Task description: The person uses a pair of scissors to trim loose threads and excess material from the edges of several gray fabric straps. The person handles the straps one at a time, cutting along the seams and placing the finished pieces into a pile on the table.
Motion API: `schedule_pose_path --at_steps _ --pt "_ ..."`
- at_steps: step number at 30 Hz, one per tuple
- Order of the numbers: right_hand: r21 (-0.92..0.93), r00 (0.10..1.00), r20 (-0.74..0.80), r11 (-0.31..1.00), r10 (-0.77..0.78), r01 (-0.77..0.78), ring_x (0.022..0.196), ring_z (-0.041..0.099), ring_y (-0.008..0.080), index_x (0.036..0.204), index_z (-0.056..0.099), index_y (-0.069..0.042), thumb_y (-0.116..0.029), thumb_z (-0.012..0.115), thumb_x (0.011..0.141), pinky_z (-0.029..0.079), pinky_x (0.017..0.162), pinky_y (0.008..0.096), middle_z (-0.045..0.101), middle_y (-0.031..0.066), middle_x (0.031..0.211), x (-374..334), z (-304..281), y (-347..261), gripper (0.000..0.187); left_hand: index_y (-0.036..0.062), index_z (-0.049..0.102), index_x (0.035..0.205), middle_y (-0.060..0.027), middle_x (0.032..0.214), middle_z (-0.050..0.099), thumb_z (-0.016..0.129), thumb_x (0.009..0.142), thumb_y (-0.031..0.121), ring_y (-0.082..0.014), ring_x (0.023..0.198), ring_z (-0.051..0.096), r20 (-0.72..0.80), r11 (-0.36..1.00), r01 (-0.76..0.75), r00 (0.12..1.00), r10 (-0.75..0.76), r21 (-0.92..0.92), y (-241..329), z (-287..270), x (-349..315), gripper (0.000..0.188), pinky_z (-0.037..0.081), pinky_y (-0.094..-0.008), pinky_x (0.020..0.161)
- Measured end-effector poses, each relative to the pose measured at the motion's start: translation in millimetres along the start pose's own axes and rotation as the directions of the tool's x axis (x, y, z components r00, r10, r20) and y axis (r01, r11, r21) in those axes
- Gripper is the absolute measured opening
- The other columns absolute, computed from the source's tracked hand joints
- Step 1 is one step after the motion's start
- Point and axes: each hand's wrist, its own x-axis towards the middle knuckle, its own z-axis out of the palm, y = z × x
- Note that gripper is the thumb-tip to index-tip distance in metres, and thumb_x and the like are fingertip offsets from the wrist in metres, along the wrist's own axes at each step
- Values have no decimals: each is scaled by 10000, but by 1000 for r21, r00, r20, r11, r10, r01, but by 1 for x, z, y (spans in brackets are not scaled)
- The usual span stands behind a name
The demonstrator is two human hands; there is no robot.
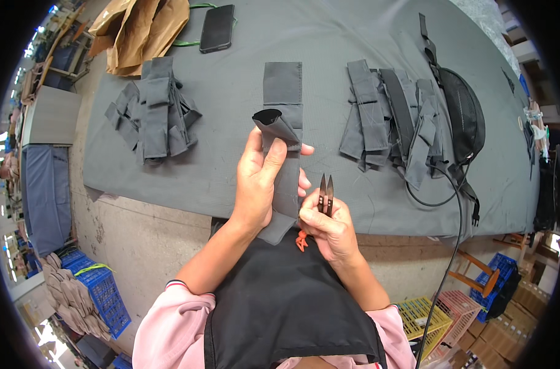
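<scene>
My left hand (pixel 258 175) is closed around a long grey fabric strip (pixel 286 190), its thumb pressing near the strip's upper end, where a dark pocket-like opening gapes. The strip's lower end hangs just above my black apron. In my right hand (pixel 332 230) is a pair of dark thread snips (pixel 326 194), blades pointing up and apart, with an orange tag (pixel 301 240) dangling beside them. Another flat grey fabric piece (pixel 283 83) extends on the table beyond my left hand; whether it joins the held strip I cannot tell.
Piles of grey strips lie left (pixel 160 114) and right (pixel 369 117) on the grey-covered table (pixel 231 86). A phone (pixel 217 29) and brown paper bag (pixel 145 34) are at the back left. A black pouch (pixel 461 114) with a cable (pixel 458 234) lies right. Crates (pixel 102 295) stand on the floor.
</scene>
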Motion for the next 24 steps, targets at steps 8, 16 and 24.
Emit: schedule_pose_path --at_steps 8,16,24 --pt "549 975 220 826 1 -125 404 293 34 824 466 -63 -94 602 813 321 463 235 406 -32 608 -6 -9 13 140 82 440 1103 -128 901 639 511 959 258 -132 553 604 31 996 75 997 -73 -52 -6 13 -2 237 513 -245 474" --pt "573 985 161 818 -56 -47 410 283 34 802 455 -64 -71 594 802 342 464 231 399 -21 631 -9 -3 8 140 50 327 1355 -117 974 623 547 936 188 -165 742 622 18 991 -129 992 129 34 -16 19 1 493 520 -240 531" --pt "-131 941 -266 975 -207 177 479 318 24 994 556 -28 -32 566 861 280 446 196 426 -48 681 -15 7 -5 133 68 420 1269 -133 955 635 553 932 216 -151 620 620 62 995 -81 995 84 -56 -9 4 5 392 512 -253 485"
